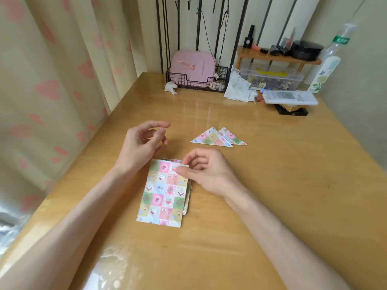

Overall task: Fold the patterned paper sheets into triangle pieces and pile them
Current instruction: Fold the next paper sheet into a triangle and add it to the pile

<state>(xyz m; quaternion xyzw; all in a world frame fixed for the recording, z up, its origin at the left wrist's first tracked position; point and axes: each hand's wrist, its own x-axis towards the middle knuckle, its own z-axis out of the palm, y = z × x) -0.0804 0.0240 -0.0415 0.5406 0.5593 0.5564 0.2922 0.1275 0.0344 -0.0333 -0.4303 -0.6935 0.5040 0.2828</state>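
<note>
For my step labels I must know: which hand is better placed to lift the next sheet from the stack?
The right hand: its thumb and fingers pinch the far right corner of the top sheet. The left hand hovers apart from it, holding nothing.

Right hand [206, 171], pinching, is covering the stack [165, 193] at its far right corner; left hand [142, 143] is hiding the far left corner. Lower sheets are showing only as slivers along the stack's right edge, count unclear. Beyond the stack, the near triangle [210, 139] is overlapping the rear triangle [232, 137]. Farther beyond the stack, the bottle [326, 68] label is staying too small to read, and the rack [201, 28] is running off the top edge.
</note>
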